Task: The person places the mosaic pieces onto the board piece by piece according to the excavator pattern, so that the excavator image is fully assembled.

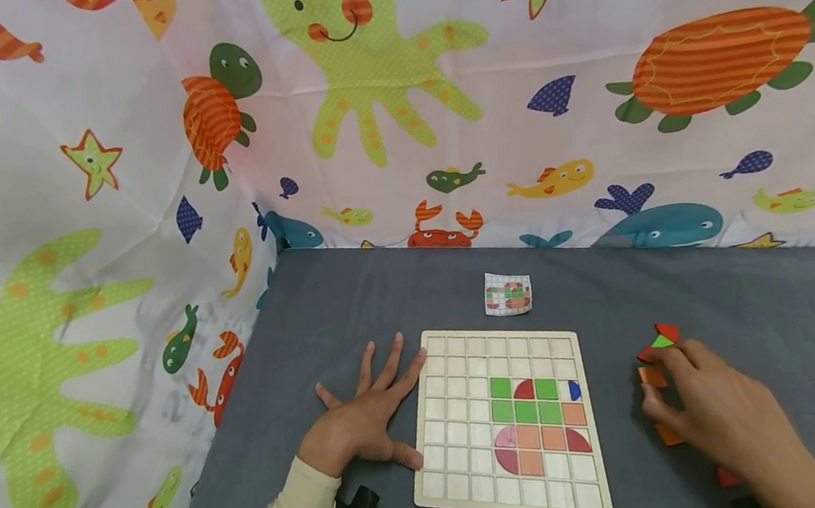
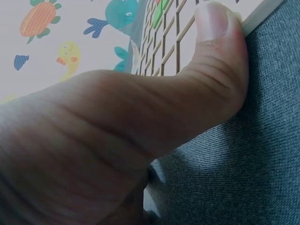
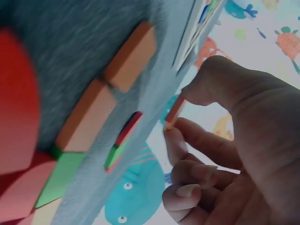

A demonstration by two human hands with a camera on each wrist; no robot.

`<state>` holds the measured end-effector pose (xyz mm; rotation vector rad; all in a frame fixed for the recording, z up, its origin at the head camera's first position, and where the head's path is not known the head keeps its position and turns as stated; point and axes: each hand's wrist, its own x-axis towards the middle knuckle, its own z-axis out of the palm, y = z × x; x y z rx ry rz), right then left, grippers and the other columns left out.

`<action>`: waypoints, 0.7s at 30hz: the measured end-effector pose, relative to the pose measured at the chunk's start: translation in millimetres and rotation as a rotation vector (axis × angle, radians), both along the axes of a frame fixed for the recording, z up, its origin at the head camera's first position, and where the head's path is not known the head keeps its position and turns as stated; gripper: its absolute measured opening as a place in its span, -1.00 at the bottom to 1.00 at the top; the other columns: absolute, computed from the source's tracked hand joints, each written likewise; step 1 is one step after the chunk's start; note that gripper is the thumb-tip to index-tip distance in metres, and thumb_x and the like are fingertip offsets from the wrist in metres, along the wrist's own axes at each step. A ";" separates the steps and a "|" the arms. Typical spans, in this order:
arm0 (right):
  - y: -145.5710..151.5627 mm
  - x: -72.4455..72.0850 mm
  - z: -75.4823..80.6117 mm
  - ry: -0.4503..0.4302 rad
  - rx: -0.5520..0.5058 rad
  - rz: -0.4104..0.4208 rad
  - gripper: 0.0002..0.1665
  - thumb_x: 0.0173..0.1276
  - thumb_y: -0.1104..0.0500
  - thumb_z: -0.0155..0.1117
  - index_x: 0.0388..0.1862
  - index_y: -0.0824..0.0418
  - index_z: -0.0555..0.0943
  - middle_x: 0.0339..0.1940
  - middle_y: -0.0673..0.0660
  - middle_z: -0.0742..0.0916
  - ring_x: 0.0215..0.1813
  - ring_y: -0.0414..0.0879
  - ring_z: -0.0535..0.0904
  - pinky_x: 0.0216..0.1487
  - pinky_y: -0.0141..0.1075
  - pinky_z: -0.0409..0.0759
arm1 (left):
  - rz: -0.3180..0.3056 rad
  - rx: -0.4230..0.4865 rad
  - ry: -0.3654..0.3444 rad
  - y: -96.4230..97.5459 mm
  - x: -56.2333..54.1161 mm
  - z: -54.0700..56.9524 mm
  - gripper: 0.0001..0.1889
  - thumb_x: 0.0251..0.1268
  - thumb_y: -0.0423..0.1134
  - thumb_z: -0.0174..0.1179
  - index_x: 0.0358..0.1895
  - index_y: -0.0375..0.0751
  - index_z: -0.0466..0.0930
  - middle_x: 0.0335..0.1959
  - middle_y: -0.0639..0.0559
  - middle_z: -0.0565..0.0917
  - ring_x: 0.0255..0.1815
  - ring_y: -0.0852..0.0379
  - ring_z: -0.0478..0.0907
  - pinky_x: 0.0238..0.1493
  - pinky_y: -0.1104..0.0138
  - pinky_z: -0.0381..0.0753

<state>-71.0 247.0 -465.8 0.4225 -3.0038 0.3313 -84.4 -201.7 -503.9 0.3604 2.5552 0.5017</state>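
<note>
Left hand [image 1: 362, 421] (grip released, fingers spread) contacts the left edge of the board [image 1: 457, 433]. Right hand [image 1: 722, 402] pinches an orange tile [image 3: 175, 111].

Beige gridded brd [image 1: 458, 433] (some sqs [image 1: 526, 411] grn)

There is one card [image 1: 508, 294] and one board [image 1: 459, 432] bearing five green squares [image 1: 525, 411], four orange squares [image 1: 528, 437].

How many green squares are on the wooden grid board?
5: one green square left of the red piece, another green square right of it, and three green squares side by side in the row directly below. None on the board seems hidden.
</note>
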 end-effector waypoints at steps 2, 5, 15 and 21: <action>-5.7 2.1 3.0 0.031 -0.006 0.016 -0.48 0.10 0.04 0.67 -0.05 0.28 0.70 -0.29 0.15 0.58 -0.49 -0.11 0.36 -0.62 -0.25 0.38 | 0.007 -0.008 -0.007 0.1 0.1 0.3 0.55 -0.31 0.37 0.67 0.63 0.73 -0.47 0.69 0.39 -0.64 0.68 -0.11 -0.78 -0.01 -0.73 -0.75; -13.6 6.4 5.5 0.131 -0.028 0.069 -0.53 0.02 0.04 0.68 -0.12 0.20 0.73 -0.25 0.13 0.60 -0.47 -0.16 0.38 -0.62 -0.30 0.38 | 0.012 -0.006 -0.004 0.3 0.7 1.0 0.55 -0.32 0.37 0.68 0.63 0.73 -0.47 0.69 0.39 -0.63 0.68 -0.10 -0.78 0.00 -0.73 -0.74; -34.8 21.8 13.0 0.202 -0.076 0.205 -0.62 0.21 -0.07 0.50 -0.08 0.09 0.73 -0.14 0.02 0.66 -0.38 -0.25 0.44 -0.58 -0.41 0.47 | 0.009 -0.006 -0.006 0.7 -0.1 0.5 0.54 -0.30 0.36 0.67 0.63 0.74 -0.48 0.68 0.42 -0.65 0.68 -0.09 -0.78 0.01 -0.73 -0.74; -52.6 33.3 14.5 0.127 -0.053 0.210 -0.54 0.11 -0.01 0.63 -0.03 0.04 0.71 -0.07 0.02 0.68 -0.27 -0.21 0.57 -0.45 -0.32 0.64 | 0.011 -0.006 -0.003 0.1 0.7 0.1 0.55 -0.30 0.35 0.68 0.64 0.73 -0.46 0.69 0.41 -0.64 0.69 -0.10 -0.77 0.02 -0.72 -0.75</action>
